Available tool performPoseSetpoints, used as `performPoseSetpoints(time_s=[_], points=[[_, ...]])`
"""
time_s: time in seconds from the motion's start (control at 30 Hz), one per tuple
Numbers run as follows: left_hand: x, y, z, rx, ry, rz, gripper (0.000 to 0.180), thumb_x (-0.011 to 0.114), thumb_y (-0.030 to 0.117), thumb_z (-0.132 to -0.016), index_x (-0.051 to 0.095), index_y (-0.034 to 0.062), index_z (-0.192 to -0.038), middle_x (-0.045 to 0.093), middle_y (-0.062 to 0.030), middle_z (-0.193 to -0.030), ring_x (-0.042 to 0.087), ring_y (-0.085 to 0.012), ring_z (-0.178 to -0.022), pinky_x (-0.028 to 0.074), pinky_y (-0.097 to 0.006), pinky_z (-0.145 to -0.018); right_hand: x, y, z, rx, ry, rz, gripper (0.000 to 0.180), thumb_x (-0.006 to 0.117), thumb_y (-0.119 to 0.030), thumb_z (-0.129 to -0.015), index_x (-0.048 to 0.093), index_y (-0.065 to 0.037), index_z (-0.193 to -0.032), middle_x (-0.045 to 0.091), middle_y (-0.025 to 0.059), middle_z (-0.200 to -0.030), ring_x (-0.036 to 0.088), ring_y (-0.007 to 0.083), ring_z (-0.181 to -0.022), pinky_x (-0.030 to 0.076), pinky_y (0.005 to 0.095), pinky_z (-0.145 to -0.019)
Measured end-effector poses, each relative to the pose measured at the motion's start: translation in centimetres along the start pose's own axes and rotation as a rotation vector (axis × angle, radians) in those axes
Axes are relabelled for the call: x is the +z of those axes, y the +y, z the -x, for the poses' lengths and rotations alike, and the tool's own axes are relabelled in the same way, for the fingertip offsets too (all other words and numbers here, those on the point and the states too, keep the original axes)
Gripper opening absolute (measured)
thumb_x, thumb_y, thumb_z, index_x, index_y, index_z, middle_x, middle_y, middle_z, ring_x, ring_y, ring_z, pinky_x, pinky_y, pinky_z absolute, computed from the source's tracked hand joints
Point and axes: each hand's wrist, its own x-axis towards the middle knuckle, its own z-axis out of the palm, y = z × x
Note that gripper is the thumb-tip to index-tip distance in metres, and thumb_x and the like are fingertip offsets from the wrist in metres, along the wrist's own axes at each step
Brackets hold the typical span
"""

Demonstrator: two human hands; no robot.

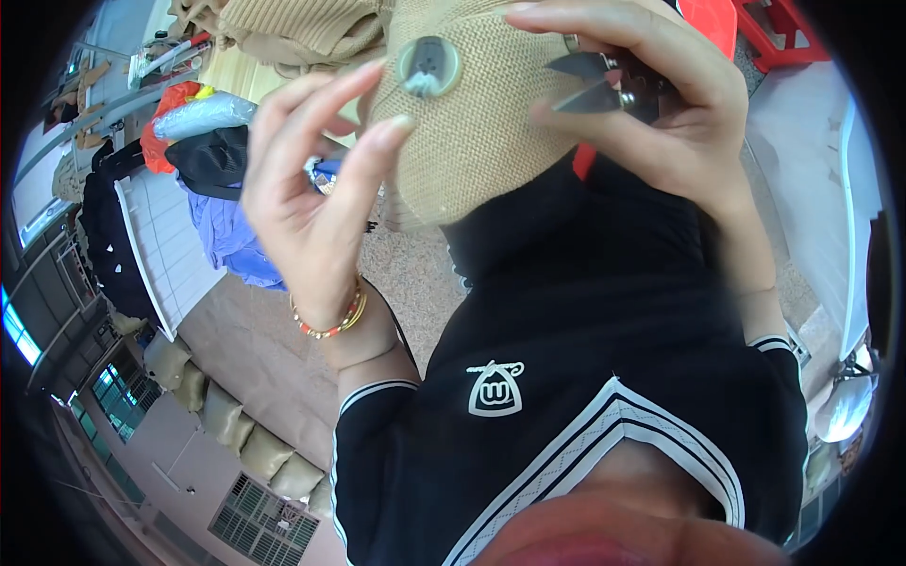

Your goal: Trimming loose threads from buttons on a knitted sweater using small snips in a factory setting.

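A beige knitted garment (481, 141) lies in front of me over my dark clothing. On it sits a round button (430, 64), pale at the rim and dark in the middle, with a whitish tuft of thread at its lower edge. My left hand (316, 184) is just left of the button, thumb and fingers apart with nothing visible between the tips. In my right hand (694, 123) is a pair of thread snips (590, 97), its two pointed blades spread and directed left toward the garment. The right fingertips reach over the knit; the snips' handles are mostly hidden in the palm.
More beige knitwear (293, 33) is piled at the far left. Near it are a black bag (209, 158), a clear plastic package (203, 115) and purple cloth (226, 236). A red plastic stool (779, 38) stands at the far right. Stuffed sacks (222, 410) line the left wall.
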Motion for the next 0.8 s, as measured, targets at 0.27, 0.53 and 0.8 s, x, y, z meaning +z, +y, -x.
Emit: performPoseSetpoints(time_s=[0.27, 0.53, 0.8], points=[[0.8, 0.3, -0.3, 0.108, 0.072, 0.006, 0.024, 0.077, 0.003, -0.073, 0.074, 0.0042, -0.097, 0.062, -0.0047, -0.087, 0.054, -0.0096, -0.074, 0.042, -0.021, -0.066, 1.3, -0.6, -1.6, -0.164, -0.029, 0.075, 0.028, 0.074, -0.005, -0.070, 0.067, -0.005, -0.097, 0.051, 0.0056, -0.066, 0.055, 0.0183, -0.057, 0.041, 0.0261, -0.050], [2.7, 0.0, -0.5, 0.207, 0.208, 0.010, 0.009, 0.072, 0.001, -0.080, 0.069, 0.0013, -0.088, 0.061, -0.0059, -0.086, 0.053, -0.0101, -0.069, 0.043, -0.022, -0.063, 1.8, 0.6, -1.0, -0.103, -0.031, -0.190, 0.033, 0.058, 0.008, -0.073, 0.067, -0.002, -0.103, 0.065, 0.0102, -0.081, 0.062, 0.0202, -0.071, 0.047, 0.0265, -0.064], [2.9, 0.5, -1.1, 0.306, 0.202, -0.005, 0.009, 0.071, 0.003, -0.081, 0.068, 0.0020, -0.089, 0.060, -0.0055, -0.089, 0.051, -0.0097, -0.071, 0.040, -0.022, -0.063, 2.4, 3.7, -2.3, -0.420, 0.025, -0.246, 0.038, 0.053, 0.011, -0.073, 0.066, 0.001, -0.107, 0.066, 0.0102, -0.087, 0.062, 0.0145, -0.077, 0.047, 0.0251, -0.067]])
